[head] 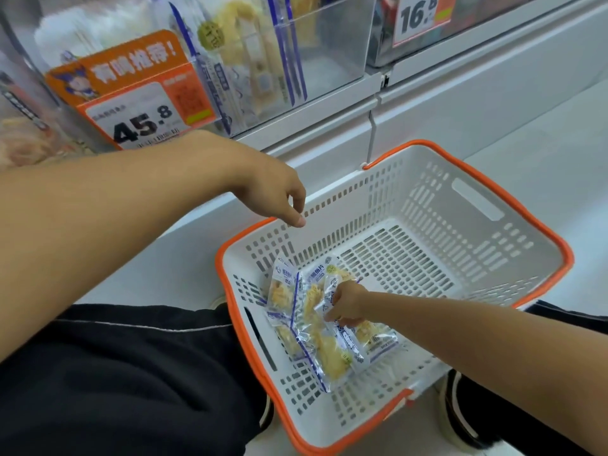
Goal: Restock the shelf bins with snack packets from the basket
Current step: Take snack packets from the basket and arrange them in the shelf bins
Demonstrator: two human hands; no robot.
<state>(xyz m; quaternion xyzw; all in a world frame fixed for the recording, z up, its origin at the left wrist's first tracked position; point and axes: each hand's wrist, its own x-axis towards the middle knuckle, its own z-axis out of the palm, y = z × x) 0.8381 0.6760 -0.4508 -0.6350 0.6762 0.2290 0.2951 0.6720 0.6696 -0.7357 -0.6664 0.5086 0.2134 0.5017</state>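
White slotted plastic basket with orange rim [493,205]: on the floor below the shelf. Clear snack packets with blue edging and yellow contents [316,330]: heaped in the basket's near-left corner. Right hand [347,304]: down in the basket, fingers curled round the top packets of the heap. Left hand [276,192]: above the basket's far-left rim, fingers loosely bent, holding nothing. Clear acrylic shelf bin [263,60]: holds like packets, beside an orange price label [131,93] reading 45.8.

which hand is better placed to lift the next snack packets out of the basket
Right. The right hand already grips the snack packets inside the basket; the left hand hovers empty above the rim.
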